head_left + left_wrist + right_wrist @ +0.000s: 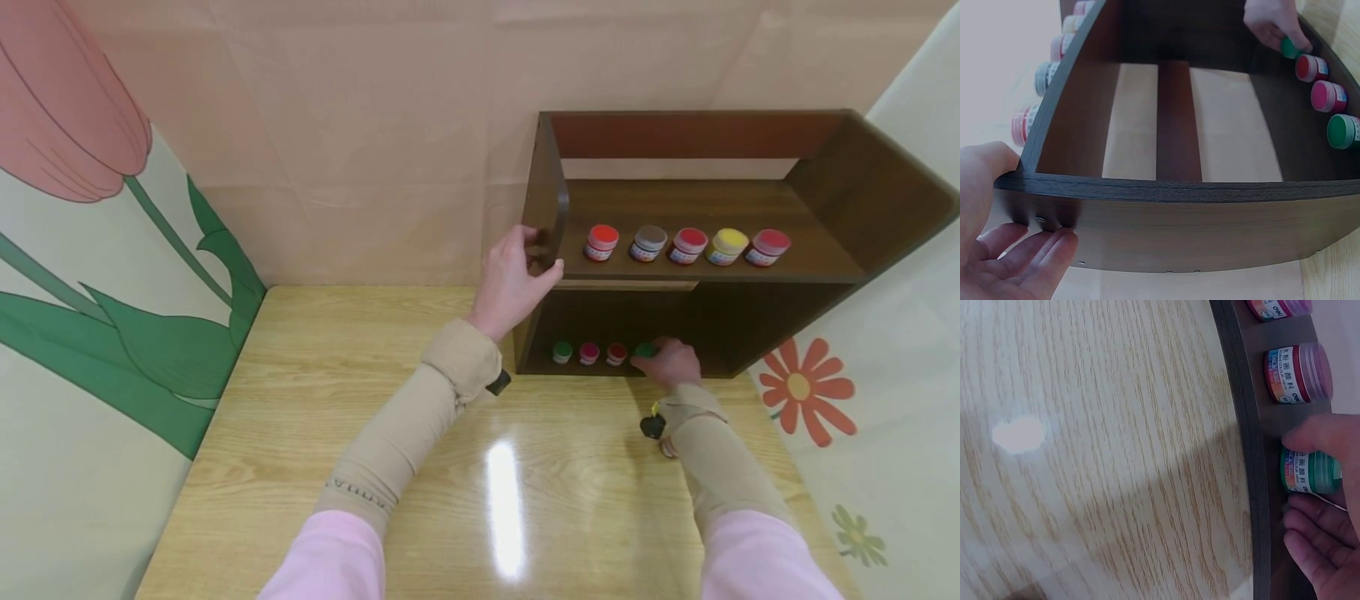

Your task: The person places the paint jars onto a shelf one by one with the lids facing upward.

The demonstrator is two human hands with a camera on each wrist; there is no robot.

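Note:
A dark brown wooden shelf unit (pixel 712 200) stands at the back right of the table. My left hand (pixel 510 279) grips its left side panel (pixel 1179 228), thumb at the front edge and fingers against the outer face. On the lower level, my right hand (pixel 675 364) holds a green paint jar (pixel 1300 470) between thumb and fingers, close to the shelf's front edge. To its left stand a red paint jar (pixel 617 354), a magenta paint jar (pixel 588 354) and another green paint jar (pixel 562 352), forming a row.
Several more jars line the upper shelf, among them an orange-red jar (pixel 602 243), a grey-lidded jar (pixel 648 243) and a yellow-lidded jar (pixel 727 247). Light wood tabletop (pixel 322 392) extends left and in front. A flower-printed wall covering (pixel 900 333) borders the right side.

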